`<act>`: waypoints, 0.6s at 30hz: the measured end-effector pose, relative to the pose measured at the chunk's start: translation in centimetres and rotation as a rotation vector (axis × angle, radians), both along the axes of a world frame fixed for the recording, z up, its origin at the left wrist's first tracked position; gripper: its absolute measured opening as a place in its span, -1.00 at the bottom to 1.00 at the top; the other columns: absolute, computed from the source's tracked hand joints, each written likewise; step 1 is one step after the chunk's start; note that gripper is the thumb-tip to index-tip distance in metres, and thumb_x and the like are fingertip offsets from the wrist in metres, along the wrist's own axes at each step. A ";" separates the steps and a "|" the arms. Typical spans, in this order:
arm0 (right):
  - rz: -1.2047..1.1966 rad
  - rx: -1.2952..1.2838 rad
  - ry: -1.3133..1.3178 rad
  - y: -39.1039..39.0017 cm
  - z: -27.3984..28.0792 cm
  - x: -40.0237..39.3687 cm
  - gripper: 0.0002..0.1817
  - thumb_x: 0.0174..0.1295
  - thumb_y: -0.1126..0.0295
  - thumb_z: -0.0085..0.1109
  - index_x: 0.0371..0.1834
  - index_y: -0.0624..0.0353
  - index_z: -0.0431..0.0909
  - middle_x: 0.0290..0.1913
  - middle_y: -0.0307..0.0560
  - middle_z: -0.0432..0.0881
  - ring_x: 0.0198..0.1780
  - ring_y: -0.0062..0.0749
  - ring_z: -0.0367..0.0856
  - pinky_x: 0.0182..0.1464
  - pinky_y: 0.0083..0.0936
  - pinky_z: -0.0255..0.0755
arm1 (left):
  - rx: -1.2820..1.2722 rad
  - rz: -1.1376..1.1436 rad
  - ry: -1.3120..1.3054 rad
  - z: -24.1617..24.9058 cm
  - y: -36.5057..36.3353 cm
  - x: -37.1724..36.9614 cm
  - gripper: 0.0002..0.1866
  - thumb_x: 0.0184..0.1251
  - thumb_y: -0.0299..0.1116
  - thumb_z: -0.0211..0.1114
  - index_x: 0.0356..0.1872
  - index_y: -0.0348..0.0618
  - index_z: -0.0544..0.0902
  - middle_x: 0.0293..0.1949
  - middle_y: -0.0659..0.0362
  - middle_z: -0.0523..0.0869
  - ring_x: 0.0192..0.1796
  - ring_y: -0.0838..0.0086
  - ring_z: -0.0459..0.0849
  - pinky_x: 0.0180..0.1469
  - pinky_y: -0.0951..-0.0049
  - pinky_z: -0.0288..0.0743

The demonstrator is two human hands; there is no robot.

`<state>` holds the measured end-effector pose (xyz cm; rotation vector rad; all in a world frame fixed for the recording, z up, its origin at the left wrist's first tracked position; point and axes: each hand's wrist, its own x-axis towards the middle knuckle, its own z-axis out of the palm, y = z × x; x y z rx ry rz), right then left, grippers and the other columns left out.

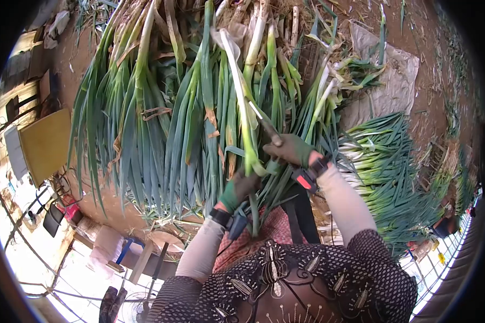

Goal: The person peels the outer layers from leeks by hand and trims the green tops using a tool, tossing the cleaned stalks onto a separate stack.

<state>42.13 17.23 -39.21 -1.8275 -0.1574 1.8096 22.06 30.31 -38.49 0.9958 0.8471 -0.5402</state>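
1. The ground (442,70) is bare brown dirt. It carries everything here.
2. A big pile of leeks (161,124) lies across the ground in front of the person. Their long green leaves fan out toward the left edge of the view, and their pale stalks point toward the top.
3. A second, smaller heap of leeks (382,161) lies on the ground to the right, near the person's right arm.
4. A grey sack (393,81) lies flat on the ground, between the big pile and the top right corner.
5. One leek (242,113) stands out above the big pile. Its pale stalk points up and its green part runs down to the hands.
6. The left hand (241,185), in a green glove, is closed around the lower green part of that leek and holds it steady.
7. The right hand (291,149), also in a green glove, is closed around the handle of a knife (260,117). The blade rests against the side of the leek's stalk.
8. I think the step now is trimming or peeling this one leek. The next move would need a careful slide of the blade along the stalk, away from the left hand, while the left hand grips tight.
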 end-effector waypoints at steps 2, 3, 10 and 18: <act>-0.640 0.303 0.147 -1.8 -2.5 -3.0 -0.68 0.25 0.15 0.30 -0.23 0.23 0.66 -0.30 -0.28 0.62 -0.29 -0.60 0.55 -0.19 -0.57 0.45 | 0.093 -0.397 0.059 0.5 -3.3 -0.2 -0.59 0.42 -0.25 0.27 0.18 -0.21 0.49 -0.21 0.19 0.70 -0.21 0.53 0.67 -0.14 0.49 0.57; -0.638 0.307 0.096 -0.9 -0.4 -1.8 -0.76 0.25 0.26 0.34 -0.17 0.19 0.65 -0.34 -0.37 0.52 -0.30 -0.66 0.46 -0.20 -0.63 0.39 | 0.120 -0.419 -0.043 1.0 -5.3 0.1 -0.57 0.41 -0.24 0.29 0.20 -0.21 0.50 -0.18 0.17 0.71 -0.20 0.52 0.67 -0.13 0.47 0.56; 0.025 0.743 -0.982 -7.4 4.2 3.4 -0.65 0.13 0.57 0.25 0.02 0.08 0.71 -0.10 -0.05 0.68 -0.13 -0.30 0.65 -0.05 -0.43 0.50 | 0.376 -0.441 -0.347 -2.7 -1.6 3.0 -0.39 0.19 -0.14 0.47 0.21 -0.23 0.54 -0.09 -0.02 0.72 -0.10 0.27 0.71 -0.01 0.31 0.56; -1.003 0.350 -0.469 -15.6 15.4 4.3 -0.39 0.25 0.27 0.22 0.28 0.44 0.34 -0.17 -0.11 0.61 -0.18 -0.50 0.48 -0.09 -0.57 0.33 | 1.486 -0.703 0.020 -9.2 1.5 11.1 0.04 -0.04 0.03 0.52 0.40 -0.33 0.22 0.23 -0.22 0.42 0.29 -0.12 0.37 0.20 0.01 0.42</act>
